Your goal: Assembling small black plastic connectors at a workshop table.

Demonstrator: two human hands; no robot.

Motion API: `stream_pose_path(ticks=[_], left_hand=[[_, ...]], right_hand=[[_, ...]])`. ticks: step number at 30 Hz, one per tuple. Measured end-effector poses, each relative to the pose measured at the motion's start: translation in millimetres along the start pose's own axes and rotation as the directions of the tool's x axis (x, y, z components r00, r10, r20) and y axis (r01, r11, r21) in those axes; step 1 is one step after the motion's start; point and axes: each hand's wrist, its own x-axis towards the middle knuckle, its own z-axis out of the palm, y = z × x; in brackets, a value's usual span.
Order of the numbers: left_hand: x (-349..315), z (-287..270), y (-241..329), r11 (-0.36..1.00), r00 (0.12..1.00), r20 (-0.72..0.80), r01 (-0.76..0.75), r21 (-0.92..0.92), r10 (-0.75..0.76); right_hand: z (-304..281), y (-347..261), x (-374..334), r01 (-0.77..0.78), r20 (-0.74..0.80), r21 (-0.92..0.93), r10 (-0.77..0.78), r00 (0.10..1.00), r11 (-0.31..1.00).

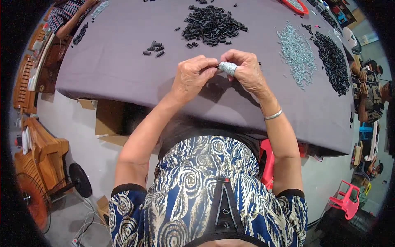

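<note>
Over the near part of the cloth-covered table (119,61), my two hands meet fingertip to fingertip. My left hand (190,77) is closed in a pinch on a small black piece (217,66), mostly hidden by the fingers. Curled around the other side, my right hand (249,75) is also closed at that piece; a pale grey wrap (227,68) covers one of its digits. Beyond the hands lies a heap of short black cylindrical pieces (212,25). A few more black pieces (154,48) lie apart, left of the heap.
To the right are a spread of small silvery pieces (297,53) and a long black pile (331,61). A red tray (303,9) sits at the far edge. Another person's arm (72,25) reaches in at far left. A cardboard box (108,117) stands below the table.
</note>
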Motion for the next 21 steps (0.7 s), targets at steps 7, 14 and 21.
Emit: stream_pose_path(ticks=[7,14,21], left_hand=[[0,2,-8,0.967,0.987,0.004,0.157,-0.199,-0.160],[6,-10,-15,0.860,0.959,-0.058,0.220,-0.460,-0.276],[9,-18,-21,0.813,0.954,-0.014,0.247,-0.528,-0.299]], right_hand=[[2,-2,1,-0.017,-0.025,0.083,0.019,0.999,0.996],[-32,7,7,0.122,-0.212,-0.055,-0.131,0.968,0.991],[-22,5,6,0.301,-0.018,-0.619,-0.397,0.918,0.725]])
